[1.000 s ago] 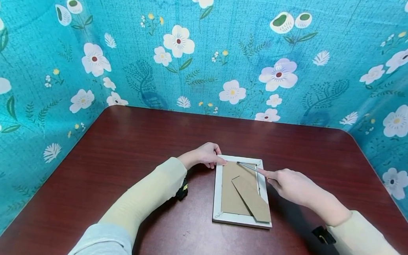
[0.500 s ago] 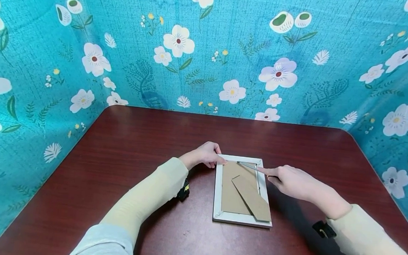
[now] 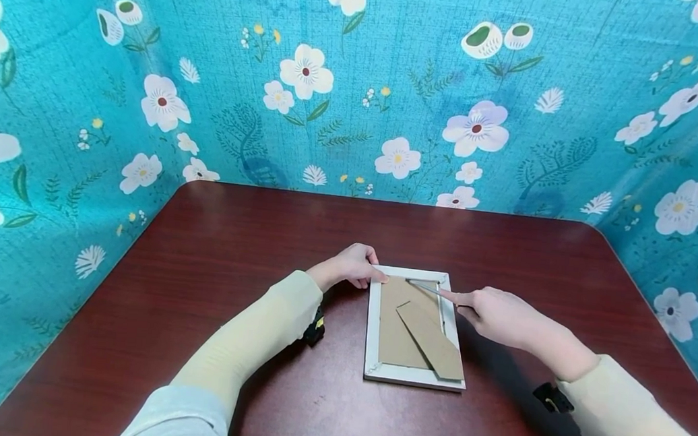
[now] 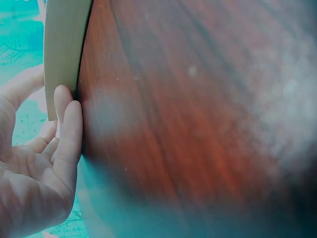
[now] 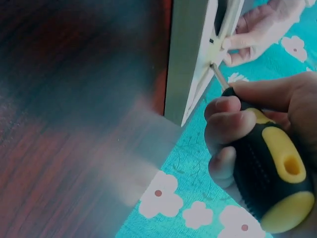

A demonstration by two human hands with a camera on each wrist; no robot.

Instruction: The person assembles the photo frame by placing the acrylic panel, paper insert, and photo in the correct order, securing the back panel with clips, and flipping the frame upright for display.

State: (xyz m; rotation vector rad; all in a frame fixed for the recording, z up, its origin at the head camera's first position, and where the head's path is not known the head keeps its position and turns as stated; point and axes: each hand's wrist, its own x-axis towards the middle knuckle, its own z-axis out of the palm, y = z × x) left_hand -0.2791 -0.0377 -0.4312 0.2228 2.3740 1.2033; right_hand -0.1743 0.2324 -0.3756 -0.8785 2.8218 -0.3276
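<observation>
A picture frame (image 3: 373, 328) with a white border lies on its front, its brown backing board (image 3: 393, 346) facing up. A cardboard stand leg (image 3: 434, 345) slants across the board. My left hand (image 3: 354, 264) grips the frame's far left corner, thumb on the border; the left wrist view has its fingers against the pale side edge (image 4: 64, 44). With my right hand (image 3: 503, 316) I hold a screwdriver (image 5: 257, 158) by its black and yellow handle, forefinger along the shaft. Its tip touches the inner far edge of the frame, where the board meets the border.
The dark red-brown table (image 3: 262, 239) has rounded far corners. A blue flowered cloth (image 3: 356, 110) hangs behind it and on both sides. Black wrist cameras sit under both sleeves, the right camera (image 3: 554, 398) low over the tabletop.
My right hand rises slightly, then lowers again, while the screwdriver tip stays at the same edge. The left hand and the picture frame keep their places.
</observation>
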